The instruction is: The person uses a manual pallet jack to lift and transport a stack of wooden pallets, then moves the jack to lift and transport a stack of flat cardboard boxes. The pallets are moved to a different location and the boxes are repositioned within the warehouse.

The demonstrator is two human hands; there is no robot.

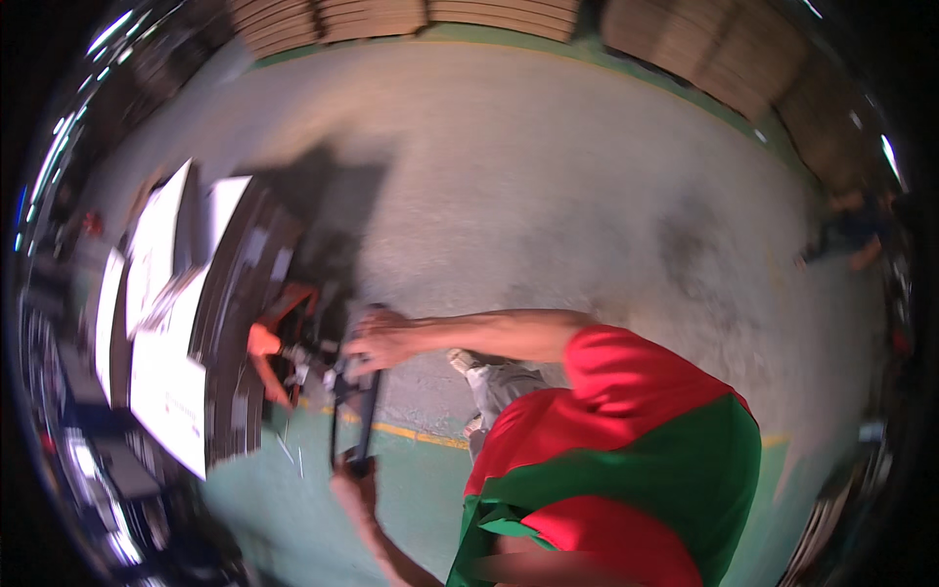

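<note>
Green floor [421, 499] edged by a yellow line [423, 436] passes under the wearer, who faces the picture's left. Just ahead, a dark loop handle [369, 411] lies with its long axis crosswise, spanning from hand to hand. The right hand [380, 338] is closed around its upper end in the picture; the left hand [354, 479] appears curled about the lower end, though blur hides the fingers' exact wrap. Both touch the handle, so neither is nearer. Beyond it sits an orange truck frame [264, 340], and against that a tall load of stacked sheets [171, 391] with white faces, blocking the way straight ahead. Farther off, grey concrete [509, 186] stretches to brown cardboard stacks [504, 14]; another person [853, 230], indistinct, is at far right.
</note>
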